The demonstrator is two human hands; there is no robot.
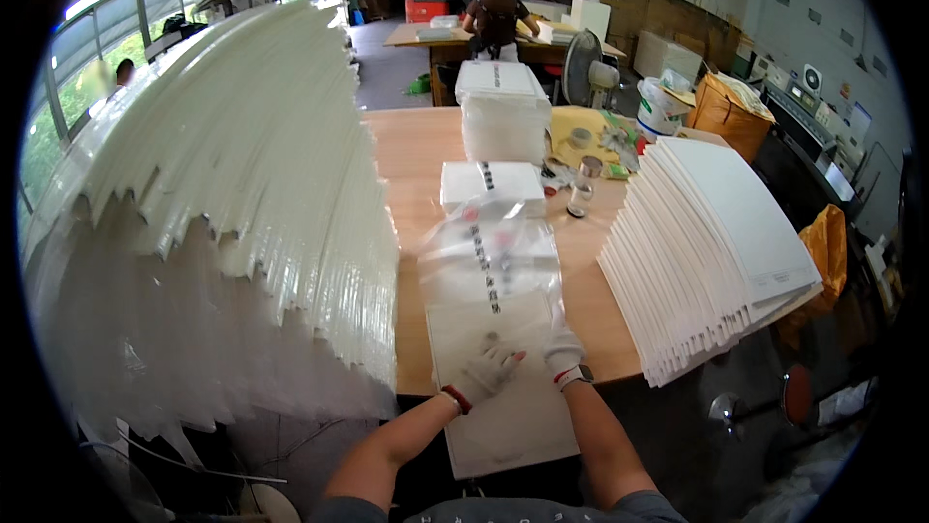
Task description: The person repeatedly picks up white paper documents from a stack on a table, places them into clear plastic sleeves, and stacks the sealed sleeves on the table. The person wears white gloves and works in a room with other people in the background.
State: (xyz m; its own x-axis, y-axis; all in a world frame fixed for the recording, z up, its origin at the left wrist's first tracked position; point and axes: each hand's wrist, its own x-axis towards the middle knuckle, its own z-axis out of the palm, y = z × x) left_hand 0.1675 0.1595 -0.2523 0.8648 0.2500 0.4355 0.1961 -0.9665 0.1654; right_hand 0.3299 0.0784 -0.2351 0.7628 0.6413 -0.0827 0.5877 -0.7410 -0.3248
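A flat white board [513,431] lies in front of me, its near end reaching past the table's edge. Over its far end a clear plastic bag [523,267] with dark printing spreads out; whether the board is inside the bag I cannot tell. My left hand [484,376], in a white glove with some fingertips bare, rests on the board with its fingers apart. At the board's right edge my right hand [563,357], gloved too, closes round the side, some of its fingers hidden. Beyond the bag sits a low stack of white packs [450,184].
A tall pile of plastic-wrapped sheets [232,165] towers on the left. To the right leans a fanned stack of white boards [735,213]. Further off are a higher stack of packs [503,126], a glass jar [581,196], a fan [585,68] and a person [498,20] at another table.
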